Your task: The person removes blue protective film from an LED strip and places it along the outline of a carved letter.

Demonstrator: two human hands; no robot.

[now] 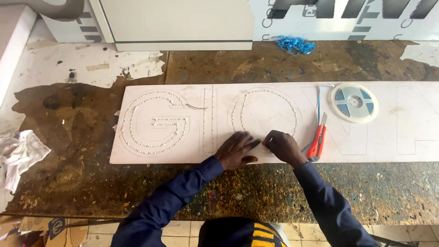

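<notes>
Two hands, L [236, 150] & R [282, 146], grips pinched on LED strip [263, 142] at ring-shaped outline's bottom on white sign board [393, 137], red utility knife [317, 139] beside R

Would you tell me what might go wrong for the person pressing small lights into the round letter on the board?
The red utility knife lies right beside the right hand; a sideways move might knock it or meet its blade. The left hand rests on the white board near the fitted light rows, so a slip might dislodge them.
</notes>
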